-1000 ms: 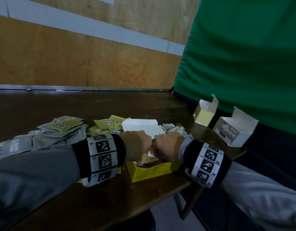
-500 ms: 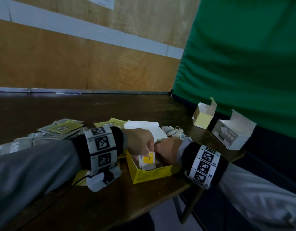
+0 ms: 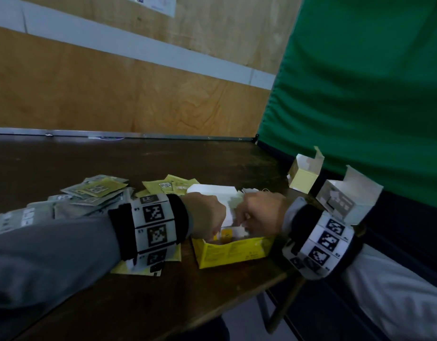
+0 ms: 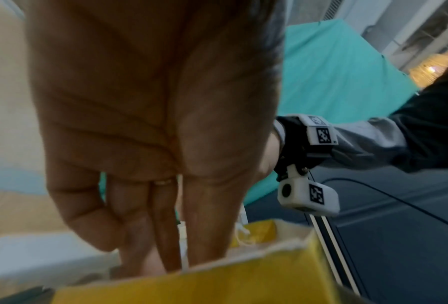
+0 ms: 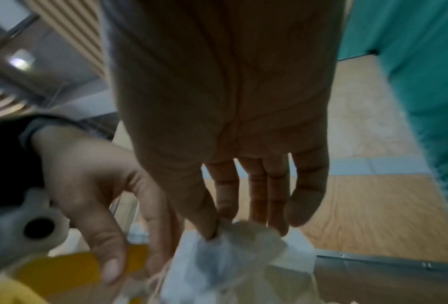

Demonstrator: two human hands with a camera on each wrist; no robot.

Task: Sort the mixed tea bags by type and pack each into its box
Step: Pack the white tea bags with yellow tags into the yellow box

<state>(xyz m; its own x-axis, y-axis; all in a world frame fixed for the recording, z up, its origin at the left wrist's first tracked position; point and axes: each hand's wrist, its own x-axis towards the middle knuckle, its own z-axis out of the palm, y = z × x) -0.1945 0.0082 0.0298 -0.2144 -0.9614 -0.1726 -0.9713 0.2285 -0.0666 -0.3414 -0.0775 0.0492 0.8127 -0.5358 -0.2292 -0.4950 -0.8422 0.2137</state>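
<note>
Both hands [image 3: 237,215] now lower inside yellow box [image 3: 233,251] rim, right pinching tea bag [image 5: 243,236].

Yellow box [image 3: 233,251] matt cardboard; table [image 3: 138,158] dark worn wood; wall [image 3: 114,94] plywood; curtain [image 3: 372,94] green cloth

dark wooden table [image 3: 163,158] | on it: sachets [image 3: 96,190]; yellow box [image 3: 232,251]; two open boxes [image 3: 345,203]
</note>
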